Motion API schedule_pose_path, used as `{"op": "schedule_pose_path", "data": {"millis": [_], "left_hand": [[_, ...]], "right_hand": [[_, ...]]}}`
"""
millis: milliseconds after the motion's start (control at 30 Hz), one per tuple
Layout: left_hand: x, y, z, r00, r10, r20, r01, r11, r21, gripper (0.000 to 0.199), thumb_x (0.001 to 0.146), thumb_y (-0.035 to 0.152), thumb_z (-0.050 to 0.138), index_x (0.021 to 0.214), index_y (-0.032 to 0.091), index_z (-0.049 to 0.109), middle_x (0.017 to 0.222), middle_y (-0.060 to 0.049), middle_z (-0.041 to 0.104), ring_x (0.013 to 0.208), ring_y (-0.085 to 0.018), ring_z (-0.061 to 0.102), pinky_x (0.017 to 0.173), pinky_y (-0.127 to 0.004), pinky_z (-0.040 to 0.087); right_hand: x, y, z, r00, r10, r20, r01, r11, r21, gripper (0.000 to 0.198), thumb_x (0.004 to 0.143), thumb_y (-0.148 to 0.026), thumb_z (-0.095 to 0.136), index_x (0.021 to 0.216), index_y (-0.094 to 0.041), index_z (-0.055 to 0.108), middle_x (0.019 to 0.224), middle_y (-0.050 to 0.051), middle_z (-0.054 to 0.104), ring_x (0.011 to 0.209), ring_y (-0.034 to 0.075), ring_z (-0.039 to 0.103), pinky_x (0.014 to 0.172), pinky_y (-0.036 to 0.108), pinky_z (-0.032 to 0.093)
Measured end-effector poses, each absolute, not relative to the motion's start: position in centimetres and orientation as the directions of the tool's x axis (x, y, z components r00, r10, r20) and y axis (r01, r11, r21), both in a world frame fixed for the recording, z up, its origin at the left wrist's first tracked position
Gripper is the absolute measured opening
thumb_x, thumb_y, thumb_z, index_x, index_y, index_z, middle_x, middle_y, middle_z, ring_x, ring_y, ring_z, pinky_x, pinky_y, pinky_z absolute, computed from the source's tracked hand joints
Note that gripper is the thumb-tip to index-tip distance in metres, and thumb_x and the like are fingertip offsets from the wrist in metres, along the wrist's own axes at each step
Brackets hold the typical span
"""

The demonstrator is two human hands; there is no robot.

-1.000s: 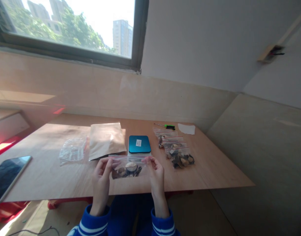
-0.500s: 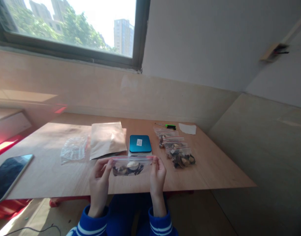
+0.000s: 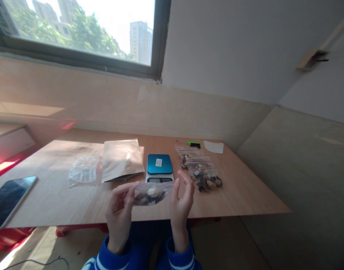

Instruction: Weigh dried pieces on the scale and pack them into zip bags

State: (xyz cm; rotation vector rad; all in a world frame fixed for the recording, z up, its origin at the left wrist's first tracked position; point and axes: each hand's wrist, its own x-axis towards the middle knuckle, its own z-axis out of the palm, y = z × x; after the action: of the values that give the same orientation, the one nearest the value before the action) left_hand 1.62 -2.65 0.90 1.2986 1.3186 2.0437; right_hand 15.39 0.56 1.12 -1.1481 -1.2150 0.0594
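A clear zip bag (image 3: 150,196) with dark and pale dried pieces inside hangs just above the table's front part. My left hand (image 3: 120,212) is closed on the bag's upper left corner, thumb against fingers. At the other end, my right hand (image 3: 182,204) has its thumb and forefinger apart, the thumb beside the bag's right edge; whether it touches the plastic I cannot tell. Directly beyond the bag sits a kitchen scale (image 3: 160,165) with a blue top and a small display in front. Similar filled zip bags (image 3: 207,182) lie overlapping in a row to the right.
Left of the scale lies a brown paper pouch (image 3: 123,159), with empty clear bags (image 3: 84,170) beside it. A phone or tablet (image 3: 10,202) rests at the left table edge. At the back right are a green-handled screwdriver (image 3: 193,144) and a white paper (image 3: 214,147).
My right thumb and fingers have parted from their pinch on the bag. The bag and my left hand have shifted slightly right and down, uncovering the scale's display.
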Motion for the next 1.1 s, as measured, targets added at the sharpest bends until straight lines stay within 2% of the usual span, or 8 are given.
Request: {"op": "schedule_pose_path", "data": {"millis": [100, 200, 267, 333, 733, 867, 1033, 1100], "left_hand": [[1.9, -2.5, 0.4, -0.391, 0.744, 0.542, 0.171, -0.52, 0.837, 0.011, 0.089, 0.022, 0.06, 0.097, 0.023, 0.068, 0.097, 0.0, 0.072, 0.09, -0.014, 0.067, 0.078, -0.023, 0.053], [1.8, -2.4, 0.0, -0.342, 0.774, 0.533, 0.178, -0.504, 0.845, 0.011, 0.089, 0.022, 0.06, 0.098, 0.023, 0.067, 0.094, 0.0, 0.07, 0.089, -0.014, 0.066, 0.077, -0.024, 0.052], [1.6, -2.3, -0.1, -0.316, 0.801, 0.509, 0.171, -0.48, 0.861, 0.01, 0.089, 0.024, 0.06, 0.096, 0.023, 0.066, 0.091, -0.001, 0.069, 0.086, -0.015, 0.065, 0.076, -0.024, 0.052], [1.5, -2.3, 0.0, -0.274, 0.832, 0.483, 0.142, -0.461, 0.876, 0.009, 0.09, 0.025, 0.059, 0.096, 0.022, 0.065, 0.092, -0.001, 0.068, 0.088, -0.016, 0.066, 0.078, -0.025, 0.052], [1.5, -1.7, -0.8, -0.16, 0.884, 0.438, 0.133, -0.421, 0.897, 0.013, 0.091, 0.028, 0.056, 0.1, 0.02, 0.062, 0.097, -0.007, 0.067, 0.092, -0.019, 0.066, 0.082, -0.031, 0.053], [1.5, -1.5, -0.5, -0.126, 0.91, 0.395, 0.07, -0.389, 0.919, 0.014, 0.09, 0.029, 0.058, 0.099, 0.02, 0.063, 0.096, -0.006, 0.068, 0.092, -0.019, 0.067, 0.081, -0.032, 0.055], [1.4, -1.5, 0.2, -0.221, 0.925, 0.31, -0.026, -0.323, 0.946, 0.016, 0.085, 0.034, 0.064, 0.092, 0.02, 0.063, 0.086, -0.003, 0.07, 0.08, -0.017, 0.069, 0.063, -0.025, 0.056], [1.4, -1.5, 0.3, -0.239, 0.925, 0.294, -0.048, -0.313, 0.948, 0.018, 0.083, 0.036, 0.066, 0.091, 0.02, 0.064, 0.085, -0.003, 0.071, 0.077, -0.017, 0.069, 0.059, -0.024, 0.056]], "right_hand": [[14.6, -0.8, 2.8, 0.08, 0.633, 0.77, 0.576, 0.601, -0.554, 0.022, 0.095, -0.021, 0.052, 0.115, -0.021, 0.059, 0.115, 0.008, 0.068, 0.118, 0.021, 0.057, 0.102, 0.039, 0.041], [14.0, -1.3, 3.5, -0.132, 0.693, 0.709, 0.525, 0.656, -0.543, 0.014, 0.093, -0.027, 0.059, 0.105, -0.024, 0.064, 0.103, 0.003, 0.072, 0.106, 0.02, 0.062, 0.097, 0.036, 0.043], [14.0, -1.1, 3.3, -0.131, 0.702, 0.7, 0.503, 0.656, -0.563, 0.008, 0.093, -0.028, 0.06, 0.093, -0.024, 0.066, 0.089, 0.001, 0.073, 0.091, 0.019, 0.065, 0.088, 0.034, 0.046], [14.2, -0.8, 2.8, -0.098, 0.7, 0.707, 0.494, 0.651, -0.576, 0.011, 0.093, -0.026, 0.06, 0.084, -0.023, 0.066, 0.081, 0.0, 0.072, 0.083, 0.018, 0.065, 0.083, 0.033, 0.046], [14.2, -0.4, 1.6, 0.003, 0.742, 0.671, 0.503, 0.579, -0.642, 0.021, 0.087, -0.008, 0.06, 0.075, -0.023, 0.067, 0.079, 0.0, 0.072, 0.085, 0.018, 0.066, 0.086, 0.036, 0.045], [14.4, -0.1, 1.3, 0.0, 0.776, 0.631, 0.499, 0.547, -0.672, 0.017, 0.087, -0.013, 0.063, 0.076, -0.025, 0.069, 0.079, -0.001, 0.074, 0.085, 0.019, 0.067, 0.086, 0.038, 0.045], [14.6, -0.5, 2.0, -0.078, 0.831, 0.551, 0.456, 0.521, -0.721, 0.004, 0.086, -0.024, 0.068, 0.089, -0.025, 0.07, 0.09, 0.002, 0.074, 0.093, 0.021, 0.065, 0.087, 0.037, 0.048], [14.7, -0.6, 2.2, -0.107, 0.853, 0.511, 0.412, 0.506, -0.758, 0.013, 0.085, -0.026, 0.07, 0.098, -0.024, 0.068, 0.096, 0.003, 0.073, 0.096, 0.021, 0.064, 0.088, 0.036, 0.048]]}}
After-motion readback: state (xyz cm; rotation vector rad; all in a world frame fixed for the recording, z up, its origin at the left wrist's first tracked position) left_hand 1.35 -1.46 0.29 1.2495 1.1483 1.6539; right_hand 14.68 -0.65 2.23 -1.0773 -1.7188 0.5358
